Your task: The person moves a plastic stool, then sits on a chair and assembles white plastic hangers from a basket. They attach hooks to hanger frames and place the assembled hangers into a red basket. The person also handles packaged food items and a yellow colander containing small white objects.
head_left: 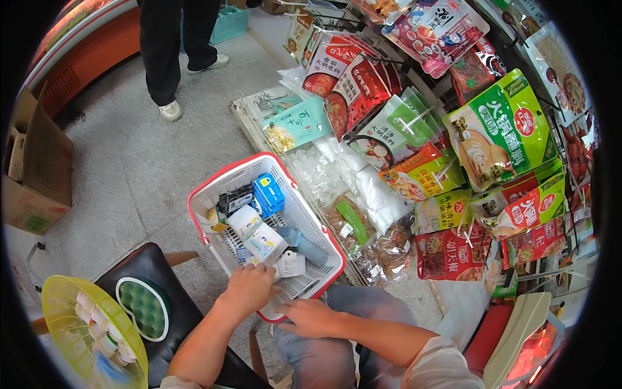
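A white plastic basket with a red rim (337, 262) stands in front of me, tilted in view. My left hand (249, 286) reaches over its near side, fingers bent and close together at the near end of a small white box (265, 244); the fingertips are partly hidden. Beside that lie another white box (244, 221), a white tagged item (291, 264), a grey-blue cylinder (312, 251), blue packs (268, 194) and black packs (235, 199). My right hand (310, 318) rests by the basket's near rim and my knee, fingers stretched out, holding nothing.
A black stool seat (188, 311) at left carries a green bumpy item with a white rim (142, 308) and a yellow mesh basket (55, 318). Hanging food pouches (499, 129) fill the right. A cardboard box (48, 172) stands far left; a person's legs (163, 52) are ahead.
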### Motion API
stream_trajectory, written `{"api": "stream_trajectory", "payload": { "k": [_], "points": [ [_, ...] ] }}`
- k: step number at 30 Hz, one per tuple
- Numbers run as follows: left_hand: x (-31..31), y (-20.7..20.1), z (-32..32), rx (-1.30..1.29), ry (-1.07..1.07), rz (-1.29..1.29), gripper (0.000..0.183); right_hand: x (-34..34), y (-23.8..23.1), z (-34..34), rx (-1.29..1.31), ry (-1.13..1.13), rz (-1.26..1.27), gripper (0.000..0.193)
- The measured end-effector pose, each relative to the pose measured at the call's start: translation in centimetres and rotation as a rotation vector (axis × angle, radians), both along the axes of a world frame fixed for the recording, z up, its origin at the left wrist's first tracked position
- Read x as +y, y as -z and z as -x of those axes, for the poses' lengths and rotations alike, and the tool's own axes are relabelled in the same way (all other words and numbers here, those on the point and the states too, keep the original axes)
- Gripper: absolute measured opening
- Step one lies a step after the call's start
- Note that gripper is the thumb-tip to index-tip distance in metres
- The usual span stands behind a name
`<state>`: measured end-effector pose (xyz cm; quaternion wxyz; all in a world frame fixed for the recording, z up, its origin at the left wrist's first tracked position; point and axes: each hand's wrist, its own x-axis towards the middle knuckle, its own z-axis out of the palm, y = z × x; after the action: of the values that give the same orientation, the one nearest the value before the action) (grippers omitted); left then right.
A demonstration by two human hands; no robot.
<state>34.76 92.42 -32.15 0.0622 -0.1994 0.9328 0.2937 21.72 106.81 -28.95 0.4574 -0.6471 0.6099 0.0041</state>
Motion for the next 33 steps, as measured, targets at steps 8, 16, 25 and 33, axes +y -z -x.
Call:
{"api": "stream_trajectory", "payload": {
  "k": [8, 16, 25, 33],
  "points": [
    [0.1, -0.7, -0.1, -0.003, -0.008, 0.0, 0.038, 0.1, -0.2, -0.7, -0.034, 0.078, 0.093, 0.029],
    [-0.1, -0.6, -0.3, -0.009, -0.007, -0.03, 0.039, -0.3, 0.1, -1.0, 0.006, -0.003, -0.034, 0.04],
    [-0.1, -0.4, -0.2, -0.016, 0.002, -0.03, 0.04, 0.3, 1.1, -0.7, -0.039, 0.061, 0.042, 0.035],
    [0.0, 0.5, 0.2, -0.051, 0.048, -0.05, 0.047, 1.0, 3.0, -0.8, 0.012, 0.125, 0.049, 0.038]
  ]
}}
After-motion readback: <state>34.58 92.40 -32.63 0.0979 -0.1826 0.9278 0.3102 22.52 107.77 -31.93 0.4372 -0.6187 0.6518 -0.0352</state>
